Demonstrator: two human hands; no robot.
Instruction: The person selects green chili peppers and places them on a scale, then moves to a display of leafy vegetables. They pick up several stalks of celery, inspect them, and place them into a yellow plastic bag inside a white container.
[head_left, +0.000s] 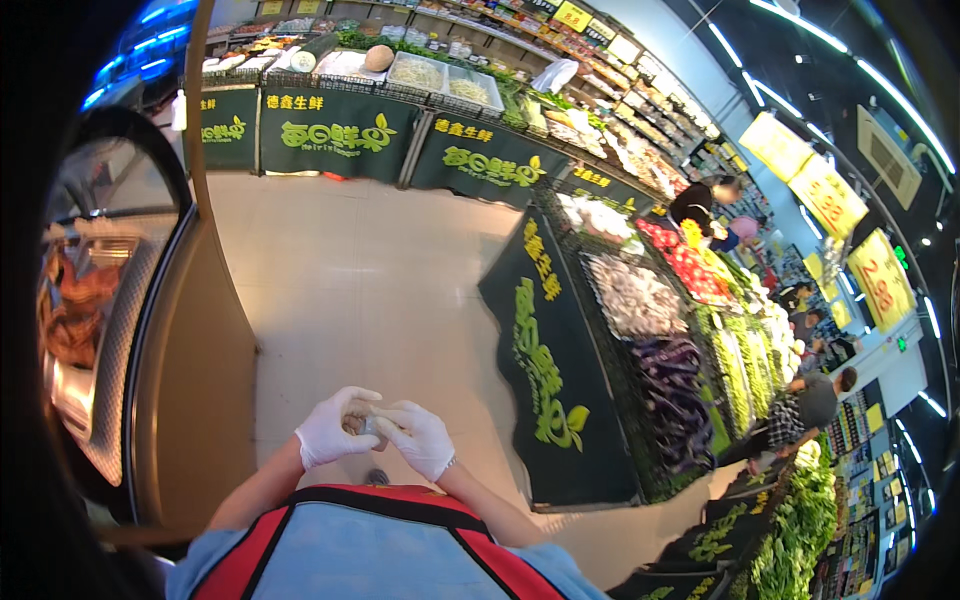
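My left hand (334, 431), in a thin white glove, is curled around a small clear container with brown contents (360, 424). My right hand (415, 437), gloved the same way, meets it from the right, its thumb and fingers pinching at the container's upper edge. Fingers cover much of the container, so its exact kind and whether it has a lid cannot be told. Both hands are held close together in front of my red and light blue clothing, above the tiled floor.
At left stands a glass-fronted display case (187, 360) with browned meat on metal trays. Vegetable stands with dark green skirts (555, 390) run along the right and far side, holding eggplants (671, 405) and garlic (634, 292). Several people are among the stands at right.
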